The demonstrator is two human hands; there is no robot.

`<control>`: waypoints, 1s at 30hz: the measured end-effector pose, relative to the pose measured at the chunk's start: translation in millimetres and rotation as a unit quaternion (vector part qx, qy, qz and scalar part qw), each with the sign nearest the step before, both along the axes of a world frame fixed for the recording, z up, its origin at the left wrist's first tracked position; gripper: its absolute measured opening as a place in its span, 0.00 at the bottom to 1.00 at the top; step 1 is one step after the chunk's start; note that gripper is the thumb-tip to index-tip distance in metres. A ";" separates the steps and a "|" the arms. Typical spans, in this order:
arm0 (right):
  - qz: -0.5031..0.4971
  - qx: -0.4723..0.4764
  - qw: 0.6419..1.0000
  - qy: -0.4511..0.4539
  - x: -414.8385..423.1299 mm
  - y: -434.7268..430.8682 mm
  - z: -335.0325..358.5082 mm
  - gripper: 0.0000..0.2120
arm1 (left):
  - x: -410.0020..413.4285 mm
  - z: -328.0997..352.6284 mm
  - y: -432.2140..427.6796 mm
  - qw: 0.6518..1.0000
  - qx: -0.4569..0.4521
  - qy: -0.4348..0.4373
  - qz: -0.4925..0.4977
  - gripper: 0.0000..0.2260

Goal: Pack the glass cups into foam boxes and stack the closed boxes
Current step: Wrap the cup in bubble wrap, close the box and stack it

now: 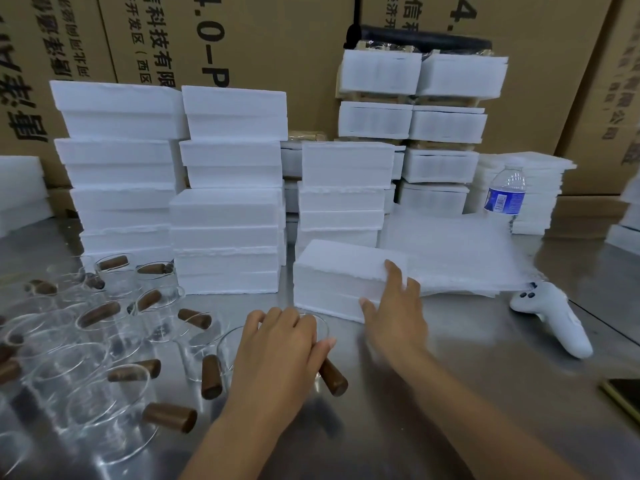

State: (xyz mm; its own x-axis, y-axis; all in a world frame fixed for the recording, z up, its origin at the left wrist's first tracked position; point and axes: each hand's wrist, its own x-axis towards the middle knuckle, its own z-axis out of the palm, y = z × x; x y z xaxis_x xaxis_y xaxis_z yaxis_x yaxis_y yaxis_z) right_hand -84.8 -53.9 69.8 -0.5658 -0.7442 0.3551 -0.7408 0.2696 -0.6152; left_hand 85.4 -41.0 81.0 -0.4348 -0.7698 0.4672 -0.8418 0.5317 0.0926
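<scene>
Two bare hands are working over a steel table (485,375) while I am watching through the head camera. The left hand (277,351) is gripping a glass cup (332,377) from above at near centre, with its fingers curling over the rim and the cup's brown wooden handle pointing toward the near right. Just beyond the cup, the right hand (394,306) is holding the right end of a closed foam box (329,275), thumb pressing on the near face and fingers lying over the top edge. More glass cups (104,327) with wooden handles are crowding the near left of the table. Stacks of closed foam boxes (228,216) are standing along the far side, in front of tall cardboard cartons (277,36). A pile of foam sheets (457,258) is lying just beside the held box on its right. A water bottle (505,192) is standing behind the sheets, and a white controller (554,320) is lying to the near right of them.
</scene>
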 end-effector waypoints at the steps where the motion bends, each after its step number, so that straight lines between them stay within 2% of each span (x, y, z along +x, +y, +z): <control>1: 0.005 0.007 1.000 0.007 -0.5 -5.5 1.0 0.31 | 0.1 -0.1 0.1 1.000 0.002 -0.001 -0.001 0.12; 10: 0.131 0.017 0.991 0.011 -41.3 -35.8 5.2 0.30 | 1.6 -3.7 -4.9 1.000 -0.001 -0.019 -0.001 0.14; 16: 0.134 0.003 0.989 0.070 -36.9 -38.4 -4.5 0.28 | 0.3 -4.7 -5.7 1.000 -0.013 -0.028 -0.001 0.15; 19: 0.074 -0.099 0.990 0.062 -42.4 -34.4 -0.5 0.25 | 1.6 -4.8 -4.2 1.000 -0.010 -0.025 0.000 0.15; 21: 0.023 -0.166 0.979 0.114 -59.7 -33.2 4.6 0.20 | 1.9 -5.4 -4.2 1.000 -0.021 -0.021 -0.008 0.16; 22: 0.009 -0.143 0.975 0.171 -71.5 -33.0 6.1 0.20 | 1.6 -4.5 -4.0 1.000 -0.020 -0.019 -0.007 0.15; 24: 0.019 0.013 0.961 0.277 -96.0 -31.0 3.9 0.25 | 0.9 -1.2 -2.8 1.000 -0.023 -0.017 -0.011 0.12; 26: 0.026 0.138 0.939 0.315 -117.2 -28.0 -0.1 0.26 | -1.5 3.3 -2.3 0.998 -0.047 0.011 -0.030 0.11; 30: -0.007 0.174 0.910 0.375 -143.4 -23.5 4.3 0.29 | -0.6 -0.8 -6.2 0.997 -0.066 0.004 -0.032 0.11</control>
